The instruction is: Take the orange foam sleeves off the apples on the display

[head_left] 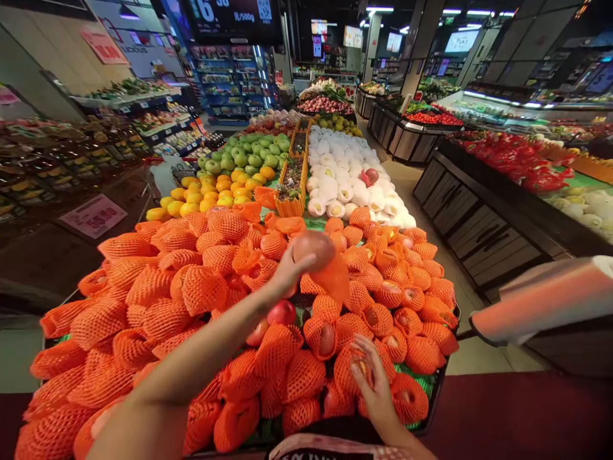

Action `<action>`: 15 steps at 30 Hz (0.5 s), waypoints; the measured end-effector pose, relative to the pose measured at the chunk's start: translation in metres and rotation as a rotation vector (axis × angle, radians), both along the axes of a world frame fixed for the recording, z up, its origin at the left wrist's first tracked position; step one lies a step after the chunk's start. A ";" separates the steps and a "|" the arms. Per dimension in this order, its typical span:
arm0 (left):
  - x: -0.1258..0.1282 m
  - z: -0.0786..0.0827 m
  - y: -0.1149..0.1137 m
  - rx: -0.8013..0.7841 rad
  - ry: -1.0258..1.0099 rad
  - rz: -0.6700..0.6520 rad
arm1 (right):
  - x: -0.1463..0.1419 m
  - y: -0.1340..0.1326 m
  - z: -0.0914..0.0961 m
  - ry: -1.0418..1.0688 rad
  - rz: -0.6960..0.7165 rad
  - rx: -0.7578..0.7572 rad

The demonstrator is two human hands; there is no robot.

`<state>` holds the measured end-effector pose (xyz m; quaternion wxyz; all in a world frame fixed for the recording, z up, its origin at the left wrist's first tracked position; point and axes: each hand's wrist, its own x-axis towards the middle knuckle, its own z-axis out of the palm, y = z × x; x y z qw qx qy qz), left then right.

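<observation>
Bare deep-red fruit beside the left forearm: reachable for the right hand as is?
Probably yes: the deep-red fruit lies unwrapped, and between it and the right hand only netted fruit shows.

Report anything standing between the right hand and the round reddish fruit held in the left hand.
A blurred orange sleeve hangs lower right of the round reddish fruit, toward the right hand; nothing else visible intervenes.

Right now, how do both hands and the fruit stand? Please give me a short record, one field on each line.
left hand: holds a round reddish fruit
net: orange net hangs beside that fruit
right hand: open, over netted fruit; contact unclear
bare in pile: red fruit
behind pile: yellow-orange fruit, green fruit, white-wrapped fruit
</observation>
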<state>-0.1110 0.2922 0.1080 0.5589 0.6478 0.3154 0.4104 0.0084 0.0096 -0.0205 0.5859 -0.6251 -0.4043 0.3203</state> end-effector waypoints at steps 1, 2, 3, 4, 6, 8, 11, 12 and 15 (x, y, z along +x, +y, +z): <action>-0.003 -0.014 -0.032 -0.142 -0.036 -0.105 | -0.004 -0.005 -0.002 0.092 0.032 0.011; -0.007 -0.028 -0.063 -0.269 -0.056 -0.174 | -0.008 -0.009 -0.005 0.163 0.042 0.017; -0.010 -0.043 -0.091 -0.379 -0.054 -0.188 | -0.011 -0.013 -0.007 0.209 0.029 0.012; -0.013 -0.056 -0.116 -0.456 -0.041 -0.167 | -0.015 -0.016 -0.009 0.232 -0.012 -0.006; -0.018 -0.076 -0.152 -0.527 -0.031 -0.103 | -0.019 -0.018 -0.010 0.246 -0.115 -0.062; -0.022 -0.087 -0.170 -0.508 -0.006 -0.032 | -0.018 -0.016 -0.005 0.263 -0.195 -0.087; -0.032 -0.087 -0.176 -0.312 0.100 0.062 | -0.007 -0.012 0.006 0.275 -0.289 -0.054; -0.037 -0.086 -0.176 -0.217 0.156 0.092 | -0.002 -0.012 0.009 0.265 -0.315 -0.042; -0.052 -0.082 -0.173 0.048 0.347 0.153 | 0.012 -0.015 0.016 0.193 -0.346 -0.037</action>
